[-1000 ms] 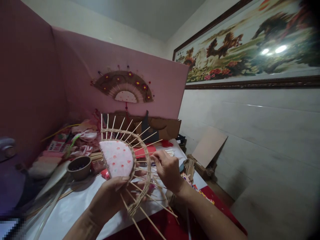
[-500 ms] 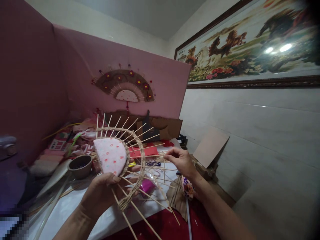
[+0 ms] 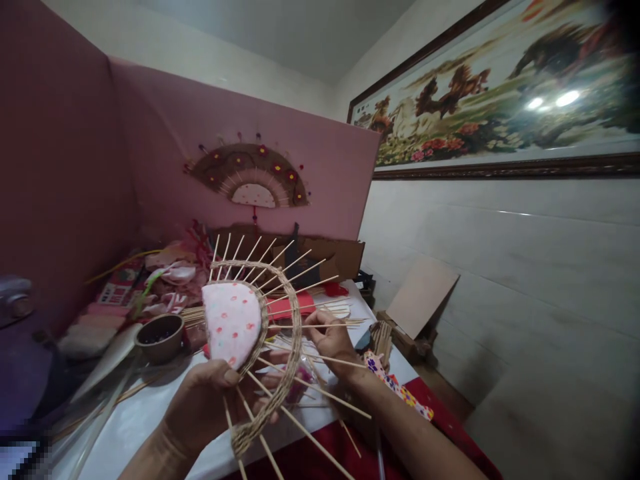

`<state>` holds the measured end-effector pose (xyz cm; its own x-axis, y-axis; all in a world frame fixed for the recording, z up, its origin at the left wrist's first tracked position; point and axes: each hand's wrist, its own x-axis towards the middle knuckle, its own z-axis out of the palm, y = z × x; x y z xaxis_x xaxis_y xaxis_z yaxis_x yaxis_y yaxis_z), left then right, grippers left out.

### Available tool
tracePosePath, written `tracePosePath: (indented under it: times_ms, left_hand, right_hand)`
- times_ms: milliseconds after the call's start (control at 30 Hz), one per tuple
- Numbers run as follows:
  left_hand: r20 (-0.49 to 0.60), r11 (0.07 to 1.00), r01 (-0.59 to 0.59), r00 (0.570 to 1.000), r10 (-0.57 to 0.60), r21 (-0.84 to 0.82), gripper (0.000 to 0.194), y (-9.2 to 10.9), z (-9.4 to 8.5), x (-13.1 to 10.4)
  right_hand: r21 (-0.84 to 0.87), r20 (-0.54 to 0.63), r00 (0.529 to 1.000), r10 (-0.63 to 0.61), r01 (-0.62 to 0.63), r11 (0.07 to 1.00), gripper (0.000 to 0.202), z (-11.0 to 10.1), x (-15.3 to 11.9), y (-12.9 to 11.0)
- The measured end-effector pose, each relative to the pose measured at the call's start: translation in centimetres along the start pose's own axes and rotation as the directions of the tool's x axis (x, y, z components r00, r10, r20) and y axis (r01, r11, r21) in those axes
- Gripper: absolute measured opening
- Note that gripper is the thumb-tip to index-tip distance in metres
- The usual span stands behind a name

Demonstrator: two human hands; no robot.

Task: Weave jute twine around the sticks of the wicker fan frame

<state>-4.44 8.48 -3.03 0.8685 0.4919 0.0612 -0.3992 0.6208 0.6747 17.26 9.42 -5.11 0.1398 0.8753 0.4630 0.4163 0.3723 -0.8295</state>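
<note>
A half-round fan frame [image 3: 233, 323] has a white padded centre with red spots, thin sticks fanning outward and a braided cord arc [image 3: 296, 320] across them. My left hand [image 3: 205, 400] grips its lower edge, thumb on the padded face and fingers behind the sticks. At the right side of the frame, my right hand [image 3: 327, 337] is closed near the cord arc and the sticks, its fingers bent together. What its fingertips hold, if anything, is too small to make out.
A brown bowl [image 3: 160, 338] stands left of the fan, near heaped fabrics [image 3: 173, 277]. Behind are red paper [image 3: 290, 307] and a cardboard box [image 3: 343, 257]. A finished fan [image 3: 255, 175] hangs on the pink board. Flowered cloth [image 3: 400, 393] lies right.
The fan frame and my left hand have shifted slightly right and down. My right hand has moved left and down, closer to the cord arc. More of the flowered cloth shows.
</note>
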Motion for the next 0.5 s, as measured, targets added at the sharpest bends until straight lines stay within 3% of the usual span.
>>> tracePosePath:
  times_ms: [200, 500]
  left_hand:
    - [0.032, 0.996, -0.070, 0.997, 0.072, -0.061, 0.041, -0.20, -0.35, -0.04]
    - [-0.055, 0.988, -0.134, 0.990, 0.130, -0.079, 0.056, -0.24, -0.47, 0.01]
  right_hand:
    - [0.122, 0.058, 0.998, 0.016, -0.023, 0.992, 0.024, 1.20, -0.04, -0.44]
    - [0.139, -0.026, 0.999, 0.036, -0.032, 0.990, 0.021, 0.71, 0.25, 0.00]
